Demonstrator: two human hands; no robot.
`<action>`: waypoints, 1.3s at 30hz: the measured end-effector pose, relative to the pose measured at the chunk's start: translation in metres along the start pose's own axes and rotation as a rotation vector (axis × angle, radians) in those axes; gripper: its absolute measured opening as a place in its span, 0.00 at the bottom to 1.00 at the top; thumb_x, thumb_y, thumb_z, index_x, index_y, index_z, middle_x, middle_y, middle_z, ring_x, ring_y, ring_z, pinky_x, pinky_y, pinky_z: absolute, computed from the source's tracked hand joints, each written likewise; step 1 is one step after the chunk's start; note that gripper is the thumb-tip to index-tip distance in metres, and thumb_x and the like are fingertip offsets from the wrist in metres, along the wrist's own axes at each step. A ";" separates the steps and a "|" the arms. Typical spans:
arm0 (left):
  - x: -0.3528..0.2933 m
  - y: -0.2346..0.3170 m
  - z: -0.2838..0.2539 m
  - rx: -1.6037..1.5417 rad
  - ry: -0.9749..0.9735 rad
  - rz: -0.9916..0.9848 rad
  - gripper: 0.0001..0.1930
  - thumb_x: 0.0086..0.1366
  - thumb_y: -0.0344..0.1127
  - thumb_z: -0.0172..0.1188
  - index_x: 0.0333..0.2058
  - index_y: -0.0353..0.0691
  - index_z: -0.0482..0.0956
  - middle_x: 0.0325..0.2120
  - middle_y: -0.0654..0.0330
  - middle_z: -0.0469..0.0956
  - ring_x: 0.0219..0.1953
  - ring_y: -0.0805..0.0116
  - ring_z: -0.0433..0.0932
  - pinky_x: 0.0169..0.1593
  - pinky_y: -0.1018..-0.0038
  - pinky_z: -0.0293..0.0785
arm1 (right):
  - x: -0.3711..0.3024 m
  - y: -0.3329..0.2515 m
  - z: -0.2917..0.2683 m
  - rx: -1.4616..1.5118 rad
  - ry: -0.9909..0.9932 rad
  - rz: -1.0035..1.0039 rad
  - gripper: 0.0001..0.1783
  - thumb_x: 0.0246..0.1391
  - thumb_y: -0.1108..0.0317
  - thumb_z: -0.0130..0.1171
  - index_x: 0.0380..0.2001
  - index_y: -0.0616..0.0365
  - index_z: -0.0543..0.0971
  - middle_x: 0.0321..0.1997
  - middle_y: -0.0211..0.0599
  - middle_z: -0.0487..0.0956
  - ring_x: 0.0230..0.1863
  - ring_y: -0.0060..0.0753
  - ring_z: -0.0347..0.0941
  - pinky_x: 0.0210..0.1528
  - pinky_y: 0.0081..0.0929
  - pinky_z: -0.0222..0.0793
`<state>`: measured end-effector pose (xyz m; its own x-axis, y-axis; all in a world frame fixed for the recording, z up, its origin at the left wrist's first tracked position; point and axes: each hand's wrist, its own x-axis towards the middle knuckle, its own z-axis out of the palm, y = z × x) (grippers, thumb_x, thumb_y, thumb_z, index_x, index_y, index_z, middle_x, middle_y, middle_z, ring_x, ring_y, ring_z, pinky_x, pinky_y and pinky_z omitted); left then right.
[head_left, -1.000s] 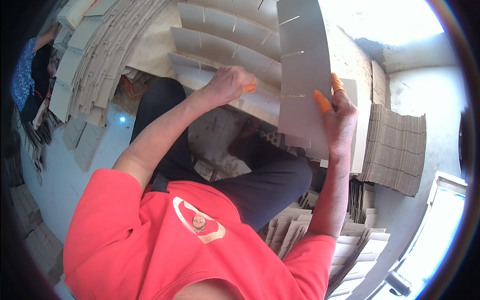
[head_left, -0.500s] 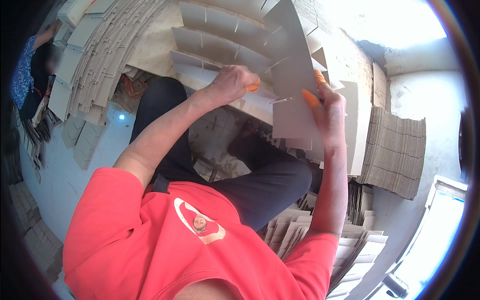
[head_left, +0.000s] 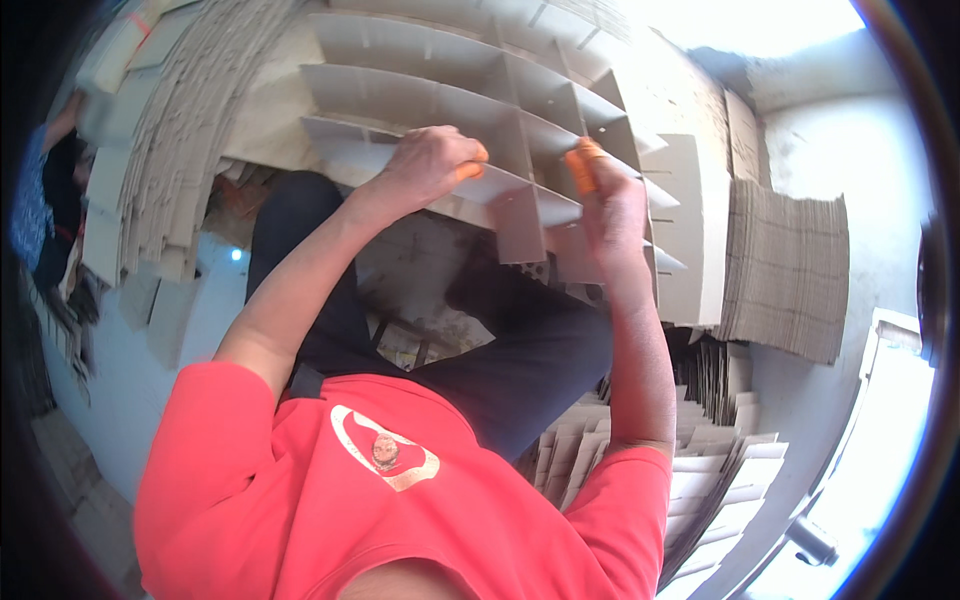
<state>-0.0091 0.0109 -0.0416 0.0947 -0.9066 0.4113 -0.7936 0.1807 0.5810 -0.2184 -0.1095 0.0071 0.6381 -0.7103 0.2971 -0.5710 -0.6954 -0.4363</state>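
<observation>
Several long grey cardboard divider strips stand on edge in rows across the table. Shorter cross strips are slotted through them, making a grid of cells. My left hand is closed at the top edge of the nearest long strip, orange covering on its fingers. My right hand, also with orange-covered fingers, is closed on a cross strip at the grid's right part. The hand hides some of that strip, and its fingers are slightly blurred.
Stacked cardboard strips lie at the left, with another person's arm beyond them. A thick cardboard stack stands at the right. More slotted cardboard pieces sit by my right elbow. My knees are below the table edge.
The wide cardboard piece held up by my right hand has come down into the rows, where cross strips now form cells. My right hand moved left; my left hand shifted slightly left.
</observation>
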 end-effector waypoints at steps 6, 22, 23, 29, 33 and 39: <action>0.001 0.010 -0.006 0.015 0.000 0.045 0.22 0.47 0.34 0.69 0.42 0.32 0.78 0.36 0.54 0.80 0.40 0.57 0.77 0.46 0.65 0.72 | -0.051 0.157 -0.068 -0.644 0.363 0.299 0.26 0.54 0.58 0.61 0.52 0.62 0.73 0.41 0.47 0.76 0.46 0.48 0.72 0.47 0.36 0.70; 0.004 0.014 -0.014 0.106 -0.033 0.045 0.20 0.49 0.39 0.69 0.39 0.33 0.80 0.37 0.56 0.81 0.40 0.60 0.77 0.45 0.68 0.69 | -0.084 0.239 -0.100 0.026 0.168 0.820 0.23 0.50 0.51 0.66 0.29 0.65 0.81 0.17 0.28 0.72 0.20 0.21 0.63 0.25 0.28 0.61; 0.004 0.015 -0.018 0.105 -0.017 0.050 0.21 0.49 0.39 0.69 0.39 0.33 0.80 0.37 0.56 0.81 0.40 0.60 0.77 0.45 0.68 0.69 | -0.087 0.249 -0.105 0.157 0.184 0.749 0.24 0.52 0.48 0.63 0.31 0.63 0.81 0.16 0.24 0.69 0.20 0.17 0.59 0.24 0.26 0.58; -0.013 -0.005 -0.050 0.178 0.084 0.050 0.23 0.47 0.39 0.70 0.41 0.34 0.80 0.39 0.56 0.81 0.43 0.61 0.77 0.47 0.68 0.69 | -0.052 0.176 -0.146 -0.189 0.557 0.492 0.23 0.56 0.55 0.60 0.48 0.61 0.78 0.45 0.48 0.80 0.41 0.28 0.76 0.44 0.26 0.71; -0.028 -0.017 -0.067 0.206 0.021 -0.032 0.22 0.48 0.39 0.69 0.42 0.35 0.79 0.39 0.57 0.81 0.44 0.62 0.76 0.49 0.68 0.67 | -0.024 0.065 -0.150 0.119 0.652 0.068 0.32 0.50 0.71 0.67 0.59 0.58 0.69 0.26 0.20 0.76 0.21 0.07 0.60 0.28 0.07 0.60; -0.039 -0.038 -0.056 0.165 0.013 -0.051 0.12 0.50 0.35 0.66 0.34 0.40 0.81 0.28 0.62 0.80 0.34 0.64 0.76 0.44 0.67 0.68 | 0.001 -0.051 -0.094 0.262 0.150 0.013 0.36 0.45 0.77 0.68 0.60 0.57 0.69 0.20 0.12 0.60 0.22 0.09 0.53 0.27 0.05 0.52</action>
<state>0.0514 0.0609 -0.0405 0.1439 -0.9077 0.3941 -0.8756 0.0687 0.4782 -0.2377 -0.0848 0.1095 0.5373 -0.7405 0.4038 -0.4129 -0.6484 -0.6396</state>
